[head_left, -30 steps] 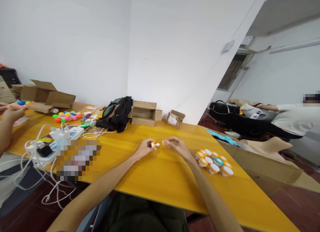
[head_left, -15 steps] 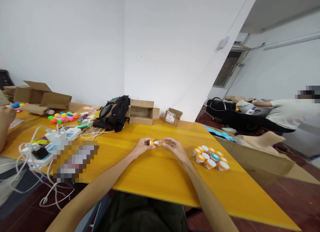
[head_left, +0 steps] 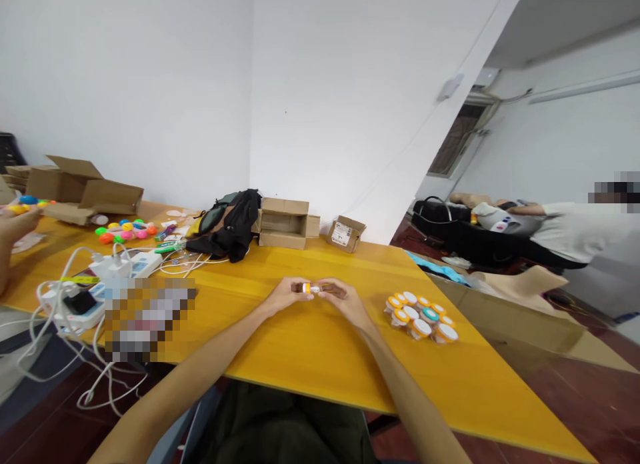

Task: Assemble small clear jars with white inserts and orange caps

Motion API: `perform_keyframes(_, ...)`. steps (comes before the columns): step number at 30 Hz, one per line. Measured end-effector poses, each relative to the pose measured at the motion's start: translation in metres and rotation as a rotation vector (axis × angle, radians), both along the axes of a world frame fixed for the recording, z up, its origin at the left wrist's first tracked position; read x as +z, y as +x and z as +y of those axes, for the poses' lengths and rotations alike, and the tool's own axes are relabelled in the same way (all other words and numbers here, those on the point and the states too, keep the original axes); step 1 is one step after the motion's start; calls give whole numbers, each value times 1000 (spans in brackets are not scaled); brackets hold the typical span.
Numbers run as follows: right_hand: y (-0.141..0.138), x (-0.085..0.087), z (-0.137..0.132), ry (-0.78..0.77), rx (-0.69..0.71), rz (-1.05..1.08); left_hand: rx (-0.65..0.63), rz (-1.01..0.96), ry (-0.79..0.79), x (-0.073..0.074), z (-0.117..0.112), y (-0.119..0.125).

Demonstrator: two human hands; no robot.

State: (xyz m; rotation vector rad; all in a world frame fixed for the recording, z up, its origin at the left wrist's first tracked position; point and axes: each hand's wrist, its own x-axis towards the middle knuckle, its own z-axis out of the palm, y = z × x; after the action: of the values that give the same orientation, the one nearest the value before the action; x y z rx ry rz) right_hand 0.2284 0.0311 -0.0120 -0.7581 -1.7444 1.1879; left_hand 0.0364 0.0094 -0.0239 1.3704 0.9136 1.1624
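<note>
Both my hands meet over the middle of the yellow table [head_left: 320, 357]. My left hand [head_left: 286, 295] pinches the orange-and-white cap end of a small jar [head_left: 311, 289]. My right hand [head_left: 341, 298] is closed on the jar's clear body from the other side. The two hands touch at the jar, just above the tabletop. To the right of my right hand lies a cluster of several small jars [head_left: 420, 315] with orange, white and teal lids.
A power strip with chargers and white cables [head_left: 85, 287] lies at the left. Coloured balls [head_left: 125, 233], a black backpack [head_left: 227, 227] and cardboard boxes [head_left: 285, 223] stand along the far edge. Another person's hand [head_left: 15, 224] is at far left; a person in white [head_left: 575, 234] sits at right.
My hands have come together: the cap in my left hand and the jar body in my right were apart a second ago and are now joined.
</note>
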Motion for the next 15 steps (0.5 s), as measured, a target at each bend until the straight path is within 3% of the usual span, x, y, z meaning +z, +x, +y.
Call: perform_keyframes(15, -2, 1, -5, 25, -57, -95, -9, -6, -21, 0, 0, 1)
